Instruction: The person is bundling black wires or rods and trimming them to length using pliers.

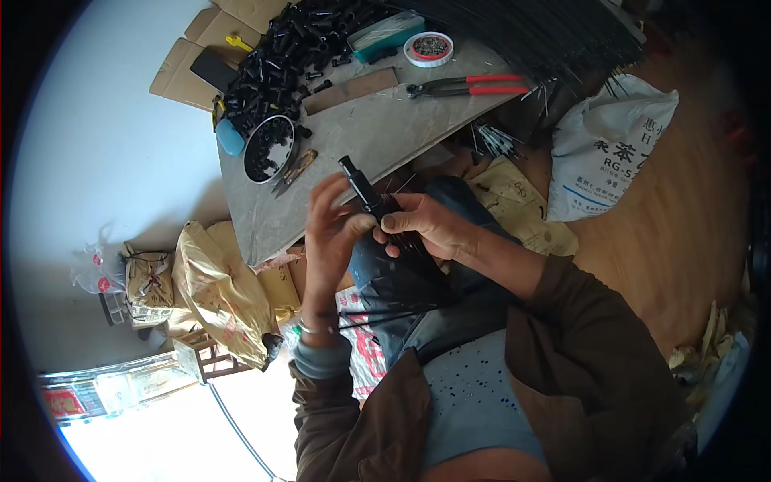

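Observation:
In front of my lap, a black stepped tube [359, 183] stands tilted, its narrow end pointing up toward the table. My left hand [329, 221] is closed around its left side, with the thumb near the tube's lower part and the upper fingers curled beside it. From the right, my right hand [430, 225] grips the lower end between thumb and fingers. Dark thin rods appear below that grip, against my dark trousers, and I cannot tell how they join the tube. More black rods [385, 319] cross my lap.
On the grey table [345, 136] lie a heap of black tubular parts [265, 76], a bowl [250, 170], red-handled pliers [490, 84], a flat brown bar [351, 91] and a round tub [409, 58]. Long black rods [530, 36] overhang its right side. A white sack [590, 161] stands right.

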Tool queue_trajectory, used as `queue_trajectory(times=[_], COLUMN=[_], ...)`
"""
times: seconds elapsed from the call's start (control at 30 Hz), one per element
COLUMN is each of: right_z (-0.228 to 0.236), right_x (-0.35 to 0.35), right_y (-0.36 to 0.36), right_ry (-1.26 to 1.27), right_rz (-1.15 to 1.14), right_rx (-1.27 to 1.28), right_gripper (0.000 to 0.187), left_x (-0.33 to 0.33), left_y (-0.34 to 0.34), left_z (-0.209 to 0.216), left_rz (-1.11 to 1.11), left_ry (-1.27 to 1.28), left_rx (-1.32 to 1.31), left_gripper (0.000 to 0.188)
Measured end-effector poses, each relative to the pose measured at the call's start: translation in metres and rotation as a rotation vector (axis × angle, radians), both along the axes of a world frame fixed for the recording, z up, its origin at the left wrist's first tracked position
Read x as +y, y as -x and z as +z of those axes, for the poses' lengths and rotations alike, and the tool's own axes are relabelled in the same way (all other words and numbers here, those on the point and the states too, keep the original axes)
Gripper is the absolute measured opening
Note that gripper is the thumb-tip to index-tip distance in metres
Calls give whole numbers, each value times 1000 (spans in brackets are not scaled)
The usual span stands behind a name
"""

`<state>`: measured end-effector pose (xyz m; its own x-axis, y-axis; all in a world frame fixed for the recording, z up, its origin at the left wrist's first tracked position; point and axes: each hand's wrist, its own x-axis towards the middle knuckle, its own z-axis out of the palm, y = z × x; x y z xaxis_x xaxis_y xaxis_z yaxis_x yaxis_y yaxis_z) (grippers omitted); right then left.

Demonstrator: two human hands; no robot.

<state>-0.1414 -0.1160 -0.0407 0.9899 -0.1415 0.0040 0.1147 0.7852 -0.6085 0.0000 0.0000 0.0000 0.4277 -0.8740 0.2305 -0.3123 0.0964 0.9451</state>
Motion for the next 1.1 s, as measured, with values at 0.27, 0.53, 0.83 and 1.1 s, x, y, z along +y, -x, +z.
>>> queue_trajectory(times=[0.27,0.53,0.83,1.1], right_z=[1,6,5,10], right_x=[0,22,15,5], right_y=[-14,-40,-32,-14], right_ry=[114,145,963,1265], right_rz=[-292,-559,-833,-782], right_rx=[159,47,38,151], right_gripper=[17,25,30,18], left_x=[19,-15,-7,-6], left_y=[108,26,17,26], left_z=[50,23,7,1], left_rz=[51,387,363,387], left_ry=[85,-27,6,103], left_rx=[301,381,401,396], left_gripper=[52,34,26,23])
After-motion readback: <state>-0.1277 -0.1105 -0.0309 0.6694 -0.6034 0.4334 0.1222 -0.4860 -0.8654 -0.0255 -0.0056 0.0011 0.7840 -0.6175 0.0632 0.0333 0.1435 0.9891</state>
